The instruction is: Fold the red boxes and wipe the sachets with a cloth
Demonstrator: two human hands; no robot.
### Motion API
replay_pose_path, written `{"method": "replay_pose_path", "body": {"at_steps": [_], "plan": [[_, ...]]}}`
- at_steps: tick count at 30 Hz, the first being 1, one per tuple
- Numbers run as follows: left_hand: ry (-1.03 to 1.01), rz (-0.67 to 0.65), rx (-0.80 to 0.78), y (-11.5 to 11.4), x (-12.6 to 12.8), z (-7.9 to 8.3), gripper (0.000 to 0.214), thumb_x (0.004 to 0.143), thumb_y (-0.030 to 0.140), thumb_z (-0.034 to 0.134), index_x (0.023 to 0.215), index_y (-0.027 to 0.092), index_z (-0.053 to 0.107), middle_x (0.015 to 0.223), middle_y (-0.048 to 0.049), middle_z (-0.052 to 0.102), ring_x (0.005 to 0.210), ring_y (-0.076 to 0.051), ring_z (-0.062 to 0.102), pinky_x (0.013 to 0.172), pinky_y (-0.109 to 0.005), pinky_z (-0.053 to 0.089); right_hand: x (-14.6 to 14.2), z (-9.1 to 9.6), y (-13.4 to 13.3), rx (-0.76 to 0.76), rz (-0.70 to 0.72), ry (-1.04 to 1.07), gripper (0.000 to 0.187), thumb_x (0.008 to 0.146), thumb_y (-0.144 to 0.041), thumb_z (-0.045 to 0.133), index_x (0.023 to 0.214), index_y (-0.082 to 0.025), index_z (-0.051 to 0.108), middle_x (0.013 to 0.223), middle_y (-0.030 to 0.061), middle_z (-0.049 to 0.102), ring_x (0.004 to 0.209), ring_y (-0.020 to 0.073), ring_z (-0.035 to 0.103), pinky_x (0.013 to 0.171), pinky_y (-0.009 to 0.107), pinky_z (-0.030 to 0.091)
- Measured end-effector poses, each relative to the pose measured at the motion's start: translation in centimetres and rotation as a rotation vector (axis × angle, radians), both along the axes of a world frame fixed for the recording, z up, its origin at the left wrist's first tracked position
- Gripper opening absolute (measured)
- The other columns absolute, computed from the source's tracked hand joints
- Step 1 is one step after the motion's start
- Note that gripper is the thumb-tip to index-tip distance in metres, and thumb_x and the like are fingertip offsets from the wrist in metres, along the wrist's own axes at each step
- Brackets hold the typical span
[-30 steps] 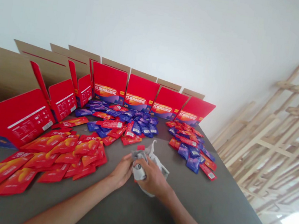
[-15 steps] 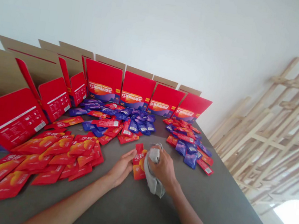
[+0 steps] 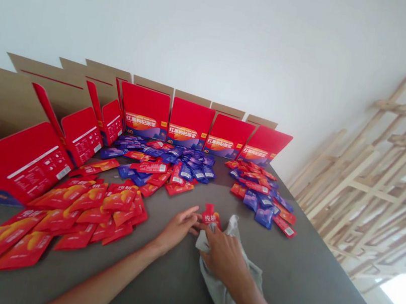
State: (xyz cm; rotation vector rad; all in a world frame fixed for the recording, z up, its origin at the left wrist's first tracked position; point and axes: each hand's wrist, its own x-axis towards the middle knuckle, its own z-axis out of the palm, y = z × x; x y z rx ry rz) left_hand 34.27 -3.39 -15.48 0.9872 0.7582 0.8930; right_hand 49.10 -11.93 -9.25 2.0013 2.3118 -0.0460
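A red sachet [image 3: 211, 216] with white lettering is in front of me, its lower part hidden by the cloth and my fingers. My left hand [image 3: 178, 228] is at the sachet's left edge, its fingertips closed on that side and partly covered by the other hand. With my right hand [image 3: 224, 254] I grip a grey cloth [image 3: 220, 294] and press it against the sachet's lower part. The cloth hangs loosely spread below and to the right of my hand. Left of my hands lies a layered pile of red sachets [image 3: 81, 200].
Mixed purple and red sachets [image 3: 171, 160] lie before a row of open red boxes [image 3: 188, 119]. Another mixed pile [image 3: 263, 194] is on the right of the grey table [image 3: 305, 284]. More boxes [image 3: 34, 157] stand at left. Wooden frames [image 3: 369, 187] lean beyond the right edge.
The cloth, bunched in my right hand before, now spreads out toward me. The sachet and both hands are farther right in view, and the cloth covers more of the sachet.
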Motion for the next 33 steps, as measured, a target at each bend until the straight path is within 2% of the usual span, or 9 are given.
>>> {"method": "replay_pose_path", "body": {"at_steps": [7,11,16,18,21,24,26,29,33], "plan": [[0.031,0.042,0.045,-0.2,0.6,-0.1,0.048,0.078,0.012,0.074,0.126,0.017,0.069,0.118,-0.0161,0.073,0.097,-0.024,0.071,0.070,-0.029,0.055,6.8,0.0,3.0,-0.052,-0.124,-0.164,0.043,0.092,-0.024,0.067,0.135,-0.021,0.062,0.128,0.0178,0.070,0.103,0.0314,0.074,0.082,0.038,0.053],[0.106,0.064,0.112,-0.3,0.5,0.1,0.046,0.078,0.010,0.067,0.123,0.017,0.068,0.104,-0.0103,0.071,0.084,-0.020,0.068,0.063,-0.026,0.051,10.1,-0.4,4.7,-0.004,-0.282,-0.229,0.034,0.097,-0.027,0.062,0.129,-0.015,0.064,0.123,0.0217,0.071,0.107,0.0317,0.073,0.085,0.038,0.053],[0.250,-0.010,0.347,-0.4,-0.4,1.6,0.030,0.087,0.015,0.059,0.111,0.022,0.075,0.089,-0.0062,0.070,0.077,-0.019,0.064,0.069,-0.028,0.048,10.6,-1.0,5.2,0.028,-0.277,-0.233,0.039,0.100,-0.026,0.058,0.137,-0.014,0.060,0.127,0.0229,0.068,0.110,0.0337,0.072,0.083,0.039,0.054],[0.426,0.004,0.572,-0.3,-1.5,2.9,0.025,0.089,0.016,0.058,0.103,0.023,0.078,0.094,-0.0092,0.073,0.089,-0.024,0.066,0.087,-0.034,0.049,9.6,-1.1,5.0,0.027,-0.228,-0.198,0.040,0.100,-0.029,0.057,0.137,-0.015,0.060,0.130,0.0217,0.067,0.114,0.0349,0.070,0.083,0.039,0.054],[0.862,0.200,0.762,0.2,-4.5,5.2,0.025,0.088,0.021,0.061,0.106,0.021,0.078,0.113,-0.0170,0.072,0.117,-0.037,0.060,0.110,-0.049,0.038,7.7,-1.0,4.5,0.015,-0.112,-0.096,0.044,0.098,-0.030,0.061,0.141,-0.019,0.058,0.126,0.0172,0.070,0.110,0.0326,0.071,0.085,0.038,0.053],[1.485,0.394,0.668,0.8,-8.9,6.8,0.049,0.095,0.035,0.050,0.135,0.009,0.064,0.130,-0.0280,0.064,0.131,-0.049,0.049,0.112,-0.064,0.031,6.0,-1.1,4.3,0.034,-0.010,-0.002,0.046,0.095,-0.027,0.064,0.140,-0.023,0.059,0.127,0.0135,0.070,0.105,0.0305,0.073,0.085,0.036,0.053],[1.776,0.378,0.504,1.2,-11.9,7.4,0.067,0.098,0.045,0.043,0.146,-0.001,0.051,0.136,-0.0355,0.058,0.134,-0.054,0.045,0.110,-0.069,0.031,5.2,-1.4,4.3,0.060,0.027,0.038,0.045,0.094,-0.026,0.064,0.139,-0.025,0.060,0.126,0.0119,0.071,0.105,0.0302,0.074,0.086,0.036,0.053],[1.900,0.266,0.322,1.5,-14.7,7.7,0.076,0.099,0.051,0.038,0.150,-0.004,0.046,0.145,-0.0369,0.052,0.137,-0.054,0.044,0.107,-0.066,0.036,4.8,-1.9,4.4,0.067,0.061,0.076,0.047,0.092,-0.026,0.065,0.139,-0.026,0.061,0.124,0.0109,0.071,0.105,0.0297,0.074,0.087,0.036,0.053],[1.917,0.208,0.423,1.7,-14.8,7.5,0.069,0.099,0.050,0.036,0.146,0.004,0.054,0.145,-0.0308,0.055,0.137,-0.048,0.047,0.105,-0.059,0.041,4.9,-2.3,4.4,0.071,0.088,0.116,0.047,0.092,-0.025,0.064,0.139,-0.025,0.061,0.131,0.0110,0.069,0.107,0.0292,0.073,0.087,0.036,0.053]]}}
